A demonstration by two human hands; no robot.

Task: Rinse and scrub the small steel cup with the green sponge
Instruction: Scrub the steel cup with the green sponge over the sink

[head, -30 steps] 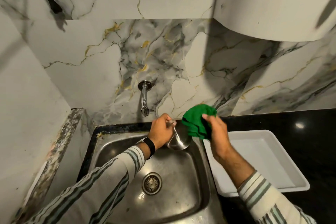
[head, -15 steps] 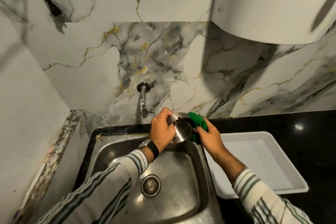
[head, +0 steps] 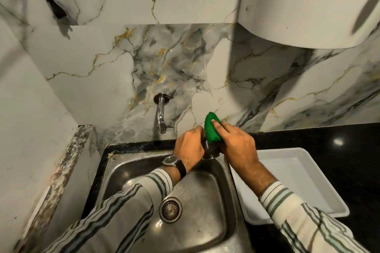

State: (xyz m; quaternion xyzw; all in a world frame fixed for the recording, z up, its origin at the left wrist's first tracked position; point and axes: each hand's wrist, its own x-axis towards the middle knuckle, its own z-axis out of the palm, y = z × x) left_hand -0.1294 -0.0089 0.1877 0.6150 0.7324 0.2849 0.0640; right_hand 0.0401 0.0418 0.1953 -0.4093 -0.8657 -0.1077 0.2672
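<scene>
The left hand (head: 190,146) is closed around the small steel cup (head: 208,151) and holds it over the back right corner of the sink (head: 197,222); only a little of the cup shows between the two hands, so I cannot tell which way its mouth points. The right hand (head: 236,146) grasps the green sponge (head: 211,128) and presses it against the cup from the right side, with the fingers (head: 221,126) laid flat on the sponge; this grip probably gives pressure for scrubbing while the other hand keeps the cup from turning. The cup is kept above the basin, I think so that drops fall toward the drain (head: 171,209) and not on the black table (head: 308,139). The tap (head: 160,115) is just to the left of the hands; no water stream is visible from it, so the step now seems to be scrubbing, with rinsing not yet in hand. A white tray (head: 298,181) lies on the table just beside the sink, perhaps to receive the clean cup. The wet steel may slip, so the hold must be firm.
</scene>
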